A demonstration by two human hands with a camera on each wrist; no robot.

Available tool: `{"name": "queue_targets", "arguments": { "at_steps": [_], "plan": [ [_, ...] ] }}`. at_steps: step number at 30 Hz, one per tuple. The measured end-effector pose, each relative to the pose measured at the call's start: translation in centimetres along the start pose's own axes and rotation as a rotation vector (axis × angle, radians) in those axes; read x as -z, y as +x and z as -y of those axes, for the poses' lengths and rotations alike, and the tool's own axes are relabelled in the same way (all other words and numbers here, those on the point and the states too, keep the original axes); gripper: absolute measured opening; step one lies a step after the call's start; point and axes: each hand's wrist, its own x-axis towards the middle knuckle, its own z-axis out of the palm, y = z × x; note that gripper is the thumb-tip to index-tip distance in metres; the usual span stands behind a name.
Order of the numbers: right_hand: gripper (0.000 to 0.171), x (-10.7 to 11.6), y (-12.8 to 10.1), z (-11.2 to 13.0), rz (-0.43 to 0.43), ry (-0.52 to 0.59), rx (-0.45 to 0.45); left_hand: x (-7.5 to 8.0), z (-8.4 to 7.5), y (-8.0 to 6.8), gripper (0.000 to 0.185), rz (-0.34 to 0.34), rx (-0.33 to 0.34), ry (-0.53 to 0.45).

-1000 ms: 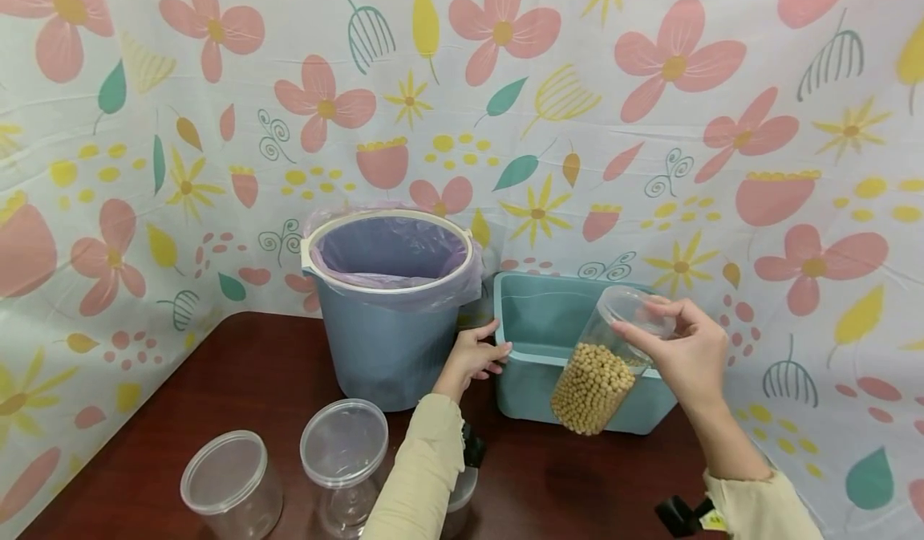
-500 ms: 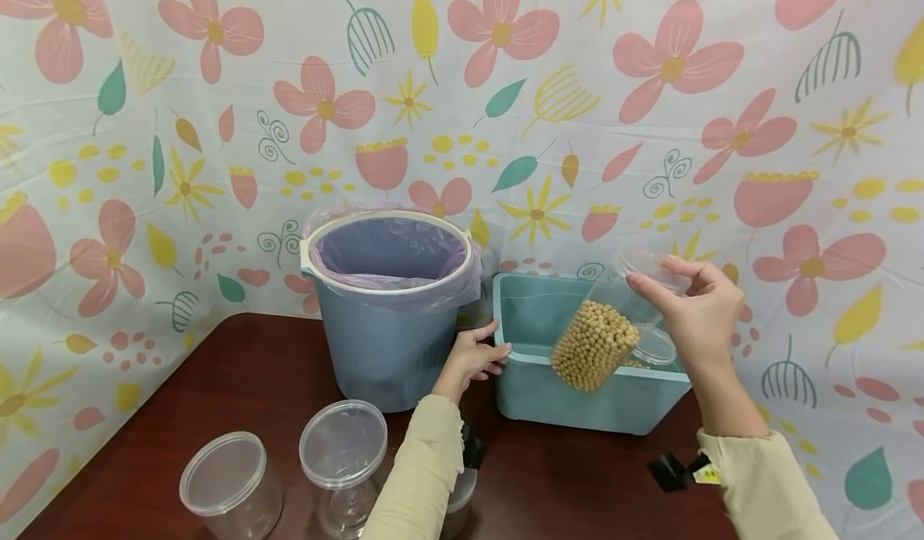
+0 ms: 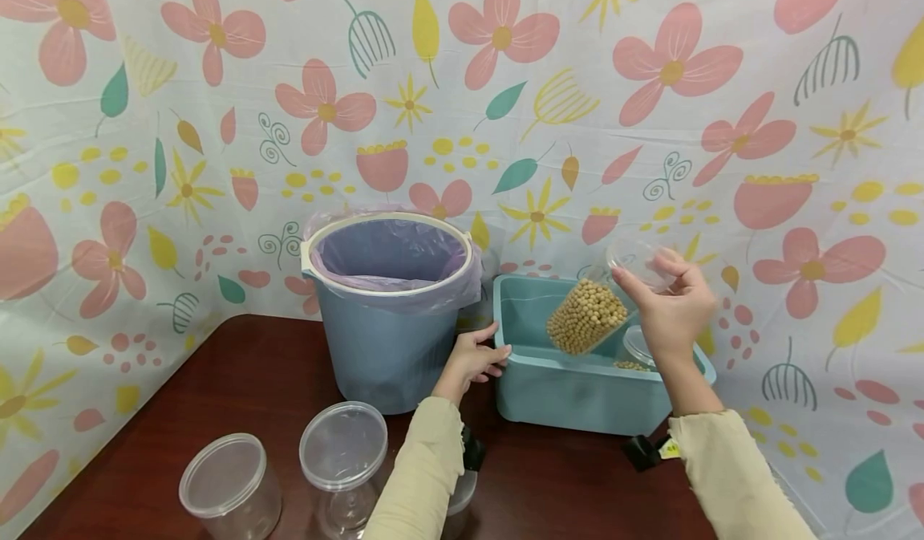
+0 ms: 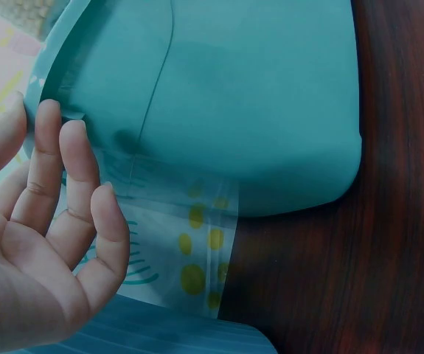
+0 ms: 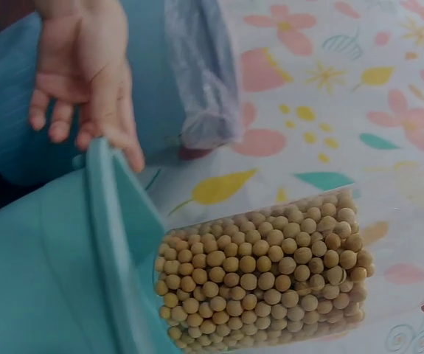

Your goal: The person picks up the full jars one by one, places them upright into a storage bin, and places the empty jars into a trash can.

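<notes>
My right hand grips a clear plastic jar near its upper end, thumb on one side and fingers on the other. The jar is tilted over the teal bin, and soybeans fill its lower part. The right wrist view shows the soybeans packed against the clear wall. My left hand touches the bin's left front corner. In the left wrist view the fingers of my left hand are loosely bent beside the rim.
Inside the bin stands another clear jar by some loose soybeans. A blue bucket with a purple liner is left of the bin. Clear jars stand at the front left; another is partly behind my left sleeve.
My right hand lifted the jar of soybeans from in front of the bin, then moved left over the opening, tilting it further. My left hand stayed at the bin's corner.
</notes>
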Motion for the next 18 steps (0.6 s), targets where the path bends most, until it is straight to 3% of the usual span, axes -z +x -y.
{"name": "queue_targets", "arguments": {
  "at_steps": [6, 13, 18],
  "plan": [
    [0.034, -0.3, -1.3, -2.2, 0.028, -0.031, 0.041, -0.1, 0.1, 0.1, 0.057, -0.004, 0.003, 0.004],
    [0.048, 0.0, -3.6, -10.2, 0.072, -0.146, 0.11, -0.1, 0.1, 0.0, 0.056, -0.012, 0.003, 0.012],
    [0.051, -0.1, -5.1, -12.3, 0.11, -0.217, 0.075, -0.2, -0.1, 0.0, 0.056, -0.014, 0.004, 0.008]
  ]
}}
